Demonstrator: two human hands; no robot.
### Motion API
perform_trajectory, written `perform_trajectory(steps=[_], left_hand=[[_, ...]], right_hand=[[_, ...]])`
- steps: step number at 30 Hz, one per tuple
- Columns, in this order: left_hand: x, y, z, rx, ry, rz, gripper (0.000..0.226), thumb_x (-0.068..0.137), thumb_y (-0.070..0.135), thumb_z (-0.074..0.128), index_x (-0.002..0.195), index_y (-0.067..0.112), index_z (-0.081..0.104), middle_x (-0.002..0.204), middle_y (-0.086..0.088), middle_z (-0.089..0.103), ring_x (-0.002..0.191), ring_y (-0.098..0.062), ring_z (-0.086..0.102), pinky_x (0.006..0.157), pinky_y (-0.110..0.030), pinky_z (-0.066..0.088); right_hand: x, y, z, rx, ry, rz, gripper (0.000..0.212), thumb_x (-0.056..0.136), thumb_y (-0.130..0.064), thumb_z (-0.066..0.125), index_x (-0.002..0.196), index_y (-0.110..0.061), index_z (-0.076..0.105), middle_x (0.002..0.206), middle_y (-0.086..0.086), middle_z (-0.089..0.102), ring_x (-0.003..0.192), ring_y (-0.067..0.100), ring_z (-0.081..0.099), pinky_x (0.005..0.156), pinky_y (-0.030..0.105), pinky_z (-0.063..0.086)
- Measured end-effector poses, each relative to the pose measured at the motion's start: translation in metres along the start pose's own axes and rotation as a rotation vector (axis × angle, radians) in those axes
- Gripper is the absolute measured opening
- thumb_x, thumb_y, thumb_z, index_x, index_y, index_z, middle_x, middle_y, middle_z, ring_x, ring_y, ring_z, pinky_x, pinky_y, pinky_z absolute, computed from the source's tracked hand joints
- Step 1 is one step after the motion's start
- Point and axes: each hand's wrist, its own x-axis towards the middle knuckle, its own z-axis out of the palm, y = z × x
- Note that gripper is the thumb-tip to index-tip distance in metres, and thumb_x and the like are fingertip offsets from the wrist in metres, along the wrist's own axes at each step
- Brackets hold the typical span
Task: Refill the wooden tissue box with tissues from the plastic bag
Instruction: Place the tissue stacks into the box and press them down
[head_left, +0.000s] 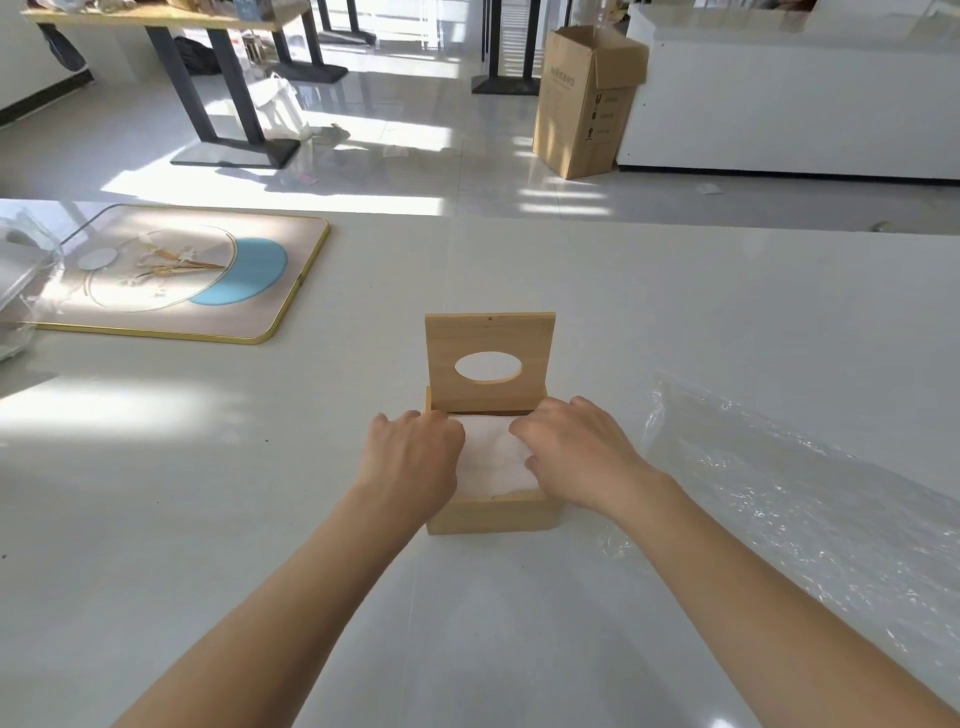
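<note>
The wooden tissue box stands on the white table in front of me. Its lid, with an oval hole, is swung up and stands upright at the back. A stack of white tissues fills the box to the rim. My left hand rests over the box's left side with fingers curled down onto the tissues' edge. My right hand lies over the right side, fingers pressing on the tissues. The clear plastic bag lies flat and crumpled on the table to the right of the box.
A decorated board with a gold rim lies at the back left of the table, with a clear plastic container on its left end. Beyond the table's far edge are floor, table legs and an open cardboard box.
</note>
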Motion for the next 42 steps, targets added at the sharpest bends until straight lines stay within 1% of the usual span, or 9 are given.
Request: perform_trajectory(steps=[4,6,11,16,21,26,32,38,42], left_hand=[[-0.006,-0.016,0.006,-0.128,0.097,0.024,0.019,0.093,0.022,0.046,0.103,0.017,0.061,0.104,0.003,0.066,0.101,-0.024,0.057,0.102,-0.038,0.030],[-0.011,-0.021,0.011,-0.356,0.305,-0.006,0.020,0.091,0.017,0.053,0.103,0.014,0.068,0.098,0.000,0.071,0.094,-0.027,0.062,0.098,-0.040,0.036],[-0.012,-0.022,0.021,-1.006,0.479,-0.312,0.014,0.092,0.020,0.053,0.094,0.020,0.068,0.090,0.018,0.065,0.084,0.000,0.058,0.070,-0.017,0.043],[0.007,-0.025,0.028,-1.656,0.108,-0.673,0.042,0.094,0.045,0.043,0.126,0.019,0.055,0.136,0.004,0.053,0.125,-0.012,0.046,0.107,-0.038,0.034],[0.017,-0.019,0.030,-1.883,-0.132,-0.769,0.071,0.089,0.063,0.034,0.145,0.021,0.031,0.153,0.009,0.029,0.141,-0.013,0.024,0.116,-0.043,0.018],[0.028,-0.020,0.029,-1.928,-0.289,-0.789,0.082,0.082,0.071,0.033,0.143,0.017,0.035,0.156,0.000,0.023,0.143,-0.020,0.020,0.117,-0.042,0.017],[0.032,-0.013,0.018,-2.023,-0.401,-0.696,0.075,0.079,0.072,0.042,0.113,0.010,0.067,0.117,-0.009,0.067,0.109,-0.034,0.062,0.099,-0.044,0.046],[0.032,-0.014,0.018,-2.024,-0.407,-0.695,0.072,0.076,0.068,0.050,0.117,0.011,0.066,0.127,-0.013,0.062,0.112,-0.034,0.060,0.100,-0.046,0.043],[0.031,-0.016,0.021,-2.041,-0.411,-0.631,0.066,0.078,0.061,0.050,0.118,0.011,0.065,0.123,-0.014,0.063,0.107,-0.034,0.059,0.097,-0.044,0.045]], right_hand=[[-0.011,0.006,0.005,0.530,0.432,0.253,0.014,0.088,-0.014,0.053,0.083,-0.014,0.067,0.069,0.004,0.069,0.070,0.026,0.059,0.066,0.033,0.047],[-0.013,0.008,0.003,0.871,0.553,0.468,0.016,0.086,-0.014,0.056,0.075,-0.019,0.066,0.056,-0.001,0.066,0.060,0.015,0.061,0.059,0.024,0.046],[-0.007,0.016,-0.002,1.483,0.557,0.783,0.017,0.087,-0.029,0.059,0.077,-0.018,0.066,0.076,-0.004,0.067,0.079,0.010,0.063,0.070,0.027,0.045],[0.001,0.019,0.001,1.828,0.204,0.864,0.039,0.083,-0.058,0.051,0.107,-0.031,0.066,0.122,0.004,0.057,0.117,0.015,0.051,0.103,0.046,0.037],[0.010,0.014,0.004,1.958,0.079,0.878,0.056,0.078,-0.072,0.044,0.120,-0.037,0.059,0.136,0.007,0.048,0.125,0.019,0.044,0.105,0.046,0.036],[0.017,0.011,0.002,2.032,-0.037,0.938,0.064,0.078,-0.072,0.044,0.124,-0.030,0.056,0.106,0.008,0.058,0.066,0.018,0.058,0.050,0.025,0.049],[0.022,0.012,0.005,2.028,-0.113,0.882,0.059,0.077,-0.066,0.055,0.116,-0.023,0.060,0.078,0.008,0.070,0.077,0.028,0.069,0.069,0.036,0.057],[0.022,0.013,0.006,2.043,-0.100,0.843,0.060,0.072,-0.065,0.062,0.115,-0.022,0.062,0.084,0.008,0.071,0.083,0.029,0.069,0.078,0.041,0.056],[0.020,0.014,0.007,2.077,-0.098,0.857,0.084,0.070,-0.057,0.068,0.139,-0.020,0.036,0.096,0.011,0.067,0.084,0.029,0.068,0.075,0.039,0.055]])
